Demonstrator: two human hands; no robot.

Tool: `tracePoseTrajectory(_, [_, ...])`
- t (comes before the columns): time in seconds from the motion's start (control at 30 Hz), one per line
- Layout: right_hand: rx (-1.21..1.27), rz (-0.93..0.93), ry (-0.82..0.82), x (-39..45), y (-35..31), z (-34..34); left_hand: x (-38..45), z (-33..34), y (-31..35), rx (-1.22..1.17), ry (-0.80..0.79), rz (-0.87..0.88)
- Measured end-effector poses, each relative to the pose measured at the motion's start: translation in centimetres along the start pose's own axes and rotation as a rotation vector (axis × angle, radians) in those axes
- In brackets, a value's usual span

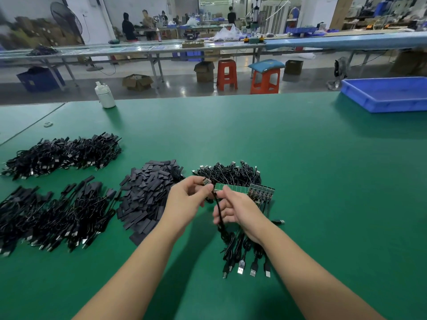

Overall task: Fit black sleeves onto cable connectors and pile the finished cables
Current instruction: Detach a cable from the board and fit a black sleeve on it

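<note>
Left hand pinches a small circuit board on a black cable — right hand curls round that cable, above the green desk.

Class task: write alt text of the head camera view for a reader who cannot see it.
Over a green table, a person's left hand pinches a small circuit board on a black cable while the right hand holds a strip of boards. A pile of black sleeves and heaps of cables lie left.
</note>
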State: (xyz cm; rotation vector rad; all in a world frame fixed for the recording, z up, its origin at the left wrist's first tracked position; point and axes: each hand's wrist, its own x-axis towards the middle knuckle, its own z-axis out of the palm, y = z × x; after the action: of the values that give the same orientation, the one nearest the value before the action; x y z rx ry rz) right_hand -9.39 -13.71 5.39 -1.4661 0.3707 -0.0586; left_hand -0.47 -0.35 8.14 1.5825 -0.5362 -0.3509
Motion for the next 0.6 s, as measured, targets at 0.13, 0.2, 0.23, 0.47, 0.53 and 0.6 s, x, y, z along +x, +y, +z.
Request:
tracePoseTrajectory(0.13, [-0.182, -0.056, 0.010, 0.5, 0.7, 0.5, 0.1, -1.4, -1.6, 0.022, -0.006, -0.117])
tracePoseTrajectory(0.2, [-0.284, -0.083, 0.075, 0.9, 0.8, 1.0, 0.1, -2.1, -2.8, 0.060, -0.001, -0.176])
tracePoseTrajectory(0.23, [-0.306, -0.074, 0.104, 1.2, 0.9, 1.3, 0.1, -2.6, -3.5, 0.065, 0.006, -0.205])
tracePoseTrajectory(0.47, [-0.576, 0.088, 0.130, 1.9, 1.7, 3.1, -0.5, -8.0, -9.4, 1.137, 0.132, -0.220])
tracePoseTrajectory(0.53, [-0.608, 0.131, 0.148, 1.9, 2.4, 3.4, -1.0, -8.9, -10.8, 1.260, 0.106, -0.229])
tracePoseTrajectory(0.6, [-0.598, 0.163, 0.155, 1.9, 3.2, 3.8, -1.2, -9.2, -11.6, 1.315, 0.076, -0.194])
